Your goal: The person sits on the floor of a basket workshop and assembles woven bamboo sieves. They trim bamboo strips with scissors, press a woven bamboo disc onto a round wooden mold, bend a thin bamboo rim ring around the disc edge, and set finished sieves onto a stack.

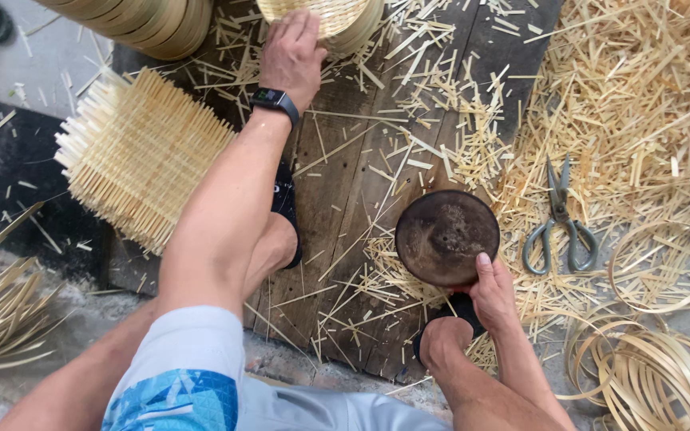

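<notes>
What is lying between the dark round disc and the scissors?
In the head view, only loose bamboo offcuts cover the boards between the dark round disc and the scissors.

A pair of grey-handled scissors (559, 217) lies on a heap of pale bamboo offcuts (640, 104), blades pointing away. Coiled bamboo strip hoops (648, 359) lie below it at the right. A woven bamboo panel (141, 156) with bristling ends rests on the dark wooden boards (337, 183). Stacked hoops, probably basket rims (141, 20), sit at the top left.
</notes>
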Action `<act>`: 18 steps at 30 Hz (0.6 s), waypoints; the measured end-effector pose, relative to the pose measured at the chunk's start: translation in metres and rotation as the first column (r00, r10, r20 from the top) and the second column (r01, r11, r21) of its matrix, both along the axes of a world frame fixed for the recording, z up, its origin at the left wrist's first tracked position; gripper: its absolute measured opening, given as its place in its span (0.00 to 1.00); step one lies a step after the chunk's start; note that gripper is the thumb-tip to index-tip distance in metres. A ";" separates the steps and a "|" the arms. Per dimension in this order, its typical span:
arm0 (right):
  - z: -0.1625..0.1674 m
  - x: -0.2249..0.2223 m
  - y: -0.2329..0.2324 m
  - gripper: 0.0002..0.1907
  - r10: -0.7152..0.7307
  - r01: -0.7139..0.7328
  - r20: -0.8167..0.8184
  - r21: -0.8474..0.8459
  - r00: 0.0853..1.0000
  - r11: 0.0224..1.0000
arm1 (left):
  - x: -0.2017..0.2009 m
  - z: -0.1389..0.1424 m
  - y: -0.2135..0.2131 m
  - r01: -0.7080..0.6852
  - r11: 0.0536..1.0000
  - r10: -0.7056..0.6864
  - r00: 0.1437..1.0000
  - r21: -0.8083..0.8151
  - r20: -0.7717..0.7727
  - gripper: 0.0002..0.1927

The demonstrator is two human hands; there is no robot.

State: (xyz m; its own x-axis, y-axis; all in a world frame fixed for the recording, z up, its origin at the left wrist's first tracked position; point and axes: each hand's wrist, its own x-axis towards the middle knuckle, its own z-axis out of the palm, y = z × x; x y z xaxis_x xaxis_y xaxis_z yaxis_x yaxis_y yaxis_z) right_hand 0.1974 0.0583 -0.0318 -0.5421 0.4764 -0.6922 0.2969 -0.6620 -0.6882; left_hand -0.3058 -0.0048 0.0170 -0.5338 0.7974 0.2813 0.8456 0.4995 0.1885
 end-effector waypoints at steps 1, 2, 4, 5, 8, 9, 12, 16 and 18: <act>-0.006 -0.002 -0.003 0.21 -0.017 0.014 -0.068 -0.043 0.998 0.999 | 0.004 0.003 -0.010 -0.016 0.999 0.016 1.000 0.028 0.004 0.31; -0.013 -0.005 -0.006 0.19 -0.033 0.009 -0.228 -0.108 0.973 0.994 | 0.007 0.008 -0.026 -0.048 0.998 0.049 0.998 -0.040 0.029 0.36; -0.026 -0.012 -0.014 0.20 -0.096 -0.030 -0.511 -0.232 0.854 0.972 | 0.016 0.022 -0.080 -0.110 0.978 0.126 0.989 -0.180 0.081 0.47; -0.030 -0.013 -0.018 0.21 0.016 -0.097 -0.350 -0.215 0.937 0.972 | 0.018 0.029 -0.108 -0.205 0.922 0.257 0.958 -0.328 0.127 0.54; -0.035 -0.013 -0.026 0.24 0.267 -0.262 0.008 -0.158 0.964 0.952 | 0.022 0.044 -0.184 -0.392 0.565 0.605 0.795 -0.726 0.042 0.72; -0.034 -0.012 -0.027 0.24 0.285 -0.282 0.016 -0.100 0.958 0.954 | 0.022 0.048 -0.209 -0.396 0.544 0.613 0.790 -0.739 0.028 0.62; -0.029 -0.007 -0.028 0.24 0.234 -0.234 -0.007 -0.001 0.972 0.972 | 0.017 0.047 -0.250 -0.387 0.580 0.665 0.733 -0.717 0.143 0.43; -0.025 -0.005 -0.030 0.23 0.155 -0.159 -0.093 -0.031 0.984 0.987 | 0.008 0.056 -0.278 -0.398 0.796 0.579 0.722 -0.456 0.379 0.21; -0.023 -0.003 -0.031 0.23 0.142 -0.142 -0.078 -0.001 0.987 0.990 | 0.010 0.070 -0.276 -0.438 0.813 0.498 0.864 -0.384 0.069 0.07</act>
State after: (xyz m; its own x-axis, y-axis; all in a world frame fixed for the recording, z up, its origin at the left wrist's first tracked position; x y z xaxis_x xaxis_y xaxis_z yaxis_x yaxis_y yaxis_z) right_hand 0.1943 0.0271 -0.0552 -0.6559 0.3869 -0.6482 0.3341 -0.6212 -0.7089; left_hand -0.2957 -0.2805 0.0869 -0.8801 0.4673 -0.0836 0.4656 0.8841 0.0401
